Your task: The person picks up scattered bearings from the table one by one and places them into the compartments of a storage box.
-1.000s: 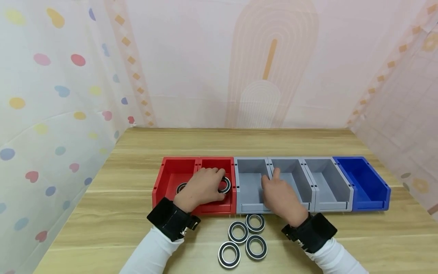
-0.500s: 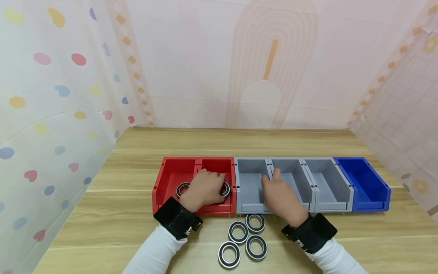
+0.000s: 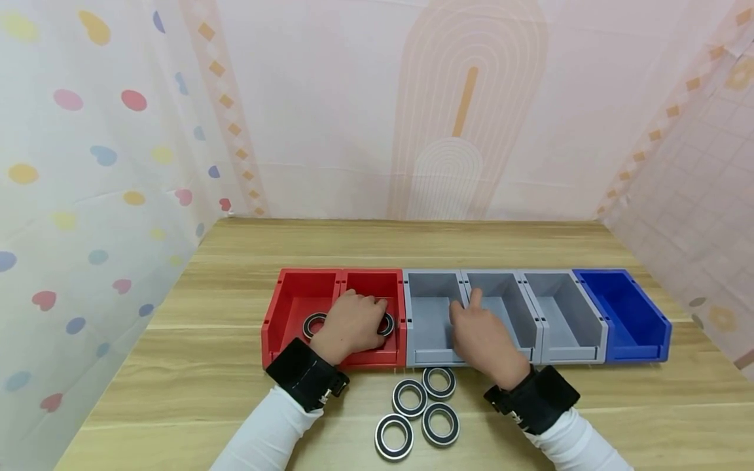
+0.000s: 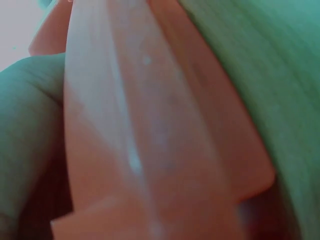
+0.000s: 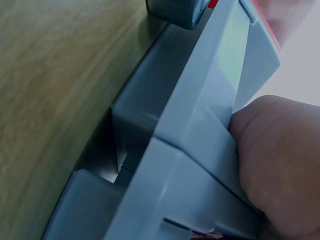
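Note:
In the head view, my left hand (image 3: 352, 327) reaches down into the right one of two red bins (image 3: 377, 281). It holds a black-and-silver ball bearing (image 3: 386, 325), whose right side shows past the fingers. Another bearing (image 3: 312, 322) lies in the left red bin (image 3: 303, 294), partly covered by that hand. My right hand (image 3: 485, 337) straddles the wall between two grey bins (image 3: 432, 356), gripping it with a finger on either side. The left wrist view shows mostly the red bin's front (image 4: 150, 125), close up and blurred.
Several bearings (image 3: 394, 437) lie flat in a cluster on the wooden table (image 3: 206, 392), in front of the bins. A third grey bin (image 3: 565, 327) and a blue bin (image 3: 630, 314) continue the row rightward. Patterned cloth (image 3: 330, 131) hangs behind and at the sides.
My left hand has shifted slightly right and lower in the red bin, bringing the bearing nearer the bin's front. The right hand and the loose bearings stay where they were.

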Tool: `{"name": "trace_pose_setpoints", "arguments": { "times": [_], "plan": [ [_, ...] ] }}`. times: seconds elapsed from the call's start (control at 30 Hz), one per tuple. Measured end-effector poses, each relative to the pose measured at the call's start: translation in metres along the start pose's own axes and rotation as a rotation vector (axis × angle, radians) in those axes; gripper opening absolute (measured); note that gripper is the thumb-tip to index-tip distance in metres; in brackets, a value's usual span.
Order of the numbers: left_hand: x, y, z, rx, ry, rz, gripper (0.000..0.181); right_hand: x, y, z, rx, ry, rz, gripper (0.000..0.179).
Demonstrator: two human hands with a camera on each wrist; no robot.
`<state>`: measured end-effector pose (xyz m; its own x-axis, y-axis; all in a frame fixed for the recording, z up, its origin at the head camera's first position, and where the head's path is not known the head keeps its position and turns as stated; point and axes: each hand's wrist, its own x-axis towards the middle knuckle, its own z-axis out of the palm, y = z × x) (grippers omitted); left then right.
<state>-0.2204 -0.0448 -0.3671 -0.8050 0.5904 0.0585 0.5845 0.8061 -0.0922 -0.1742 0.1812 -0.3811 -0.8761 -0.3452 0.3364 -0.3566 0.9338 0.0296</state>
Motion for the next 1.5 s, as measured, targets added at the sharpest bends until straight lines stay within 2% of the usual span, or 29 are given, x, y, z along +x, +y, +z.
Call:
{"name": "trace_pose_setpoints", "arguments": {
  "times": [0.4,0.53,0.67,0.87,1.0,1.17,1.3,1.5],
  "plan": [
    [0.001,0.0,0.001,0.035,0.002,0.006,0.053,0.001,0.0,-0.001,-0.008,0.007,-0.002,0.009],
    [-0.002,0.0,-0.003,0.004,0.001,0.004,0.056,0.0,0.0,-0.001,-0.003,0.005,-0.007,0.009],
    [-0.008,0.002,-0.013,-0.061,0.019,0.01,0.052,0.0,0.0,-0.002,-0.001,-0.012,-0.006,0.009],
    [-0.018,0.006,-0.038,-0.073,0.062,0.046,0.035,0.001,0.0,-0.004,0.011,-0.019,0.007,0.01],
    [-0.026,0.011,-0.052,-0.1,0.064,0.075,0.033,0.001,0.0,-0.003,0.028,-0.035,0.021,0.01],
    [-0.034,0.022,-0.06,-0.12,0.029,0.136,0.034,0.001,0.0,-0.002,0.03,-0.046,0.026,0.009],
    [-0.039,0.036,-0.061,-0.086,-0.013,0.194,0.04,0.001,0.001,0.0,0.021,-0.039,0.025,0.008],
    [-0.046,0.061,-0.06,-0.084,-0.144,0.271,0.046,0.001,0.001,-0.001,0.009,-0.029,0.016,0.009]
  ]
}}
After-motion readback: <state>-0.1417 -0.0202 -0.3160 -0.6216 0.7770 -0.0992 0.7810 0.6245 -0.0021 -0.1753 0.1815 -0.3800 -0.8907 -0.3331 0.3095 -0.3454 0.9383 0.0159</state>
